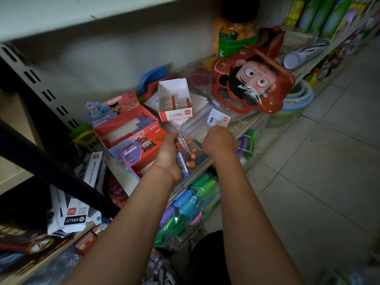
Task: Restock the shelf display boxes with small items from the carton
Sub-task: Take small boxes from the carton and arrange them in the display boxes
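Your arms reach over a crowded shelf in a dim shop aisle. A red cartoon-face pack leans at the back right, beside an orange jar. At the shelf's left stand two red display boxes, one behind the other; a white eraser box, partly filled, sits just right of them. Your left hand grips a clear packet of blue tubes, fingers curled round it above the shelf edge, just right of the front display box. Your right hand hovers next to the packet, back to the camera; its fingers appear bent, though you cannot tell whether they hold anything.
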Demonstrator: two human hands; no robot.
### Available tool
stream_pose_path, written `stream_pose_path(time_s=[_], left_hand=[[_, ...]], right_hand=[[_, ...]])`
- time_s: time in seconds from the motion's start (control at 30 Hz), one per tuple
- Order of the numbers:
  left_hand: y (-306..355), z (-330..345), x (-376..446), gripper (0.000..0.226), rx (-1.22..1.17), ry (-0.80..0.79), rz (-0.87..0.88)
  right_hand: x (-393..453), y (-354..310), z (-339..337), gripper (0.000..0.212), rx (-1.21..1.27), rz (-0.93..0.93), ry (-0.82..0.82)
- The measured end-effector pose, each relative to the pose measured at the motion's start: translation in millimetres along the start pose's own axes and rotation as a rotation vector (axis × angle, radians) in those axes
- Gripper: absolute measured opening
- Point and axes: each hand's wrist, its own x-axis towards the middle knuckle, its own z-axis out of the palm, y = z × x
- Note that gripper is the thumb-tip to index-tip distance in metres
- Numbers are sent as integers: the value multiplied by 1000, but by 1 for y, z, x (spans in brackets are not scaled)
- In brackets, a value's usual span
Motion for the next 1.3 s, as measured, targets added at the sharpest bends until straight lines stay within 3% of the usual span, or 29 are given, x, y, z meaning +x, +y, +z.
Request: stream_pose_path(time_s=[0.13, 0.23, 0.27, 0.37, 0.43, 0.57, 0.7, 0.97, 1.17, 1.3], left_hand=[[0, -8, -2, 41, 6, -52, -11], [4, -13, -5, 43, -26, -118, 3], [6, -13, -7, 44, -38, -145, 14], [11, -11, -12, 46, -29, -231, 42], [13, -11, -14, 45, 11, -268, 40], [14, -18, -13, 43, 74, -320, 0], [12, -23, -10, 38, 68, -287, 1], [17, -35, -13, 46, 74, -193, 32], [22, -65, -33, 41, 72, -15, 91], [21, -81, -46, 36, 130, 54, 127]], right_hand=[[-1, 5, -4, 32, 25, -59, 17], [1, 2, -11, 22, 235, -264, 113], [0, -1, -14, 24, 381, -319, 92], [-10, -10, -22, 12, 769, -363, -183], [-13, -11, -22, 20, 742, -398, -333], [-10, -6, -19, 31, 696, -411, -407], [-6, -5, -16, 23, 695, -426, -367], [-8, -7, -17, 33, 772, -393, -338], [-25, -23, -24, 27, 664, -407, -414], [-34, -28, -23, 23, 448, -413, -329]])
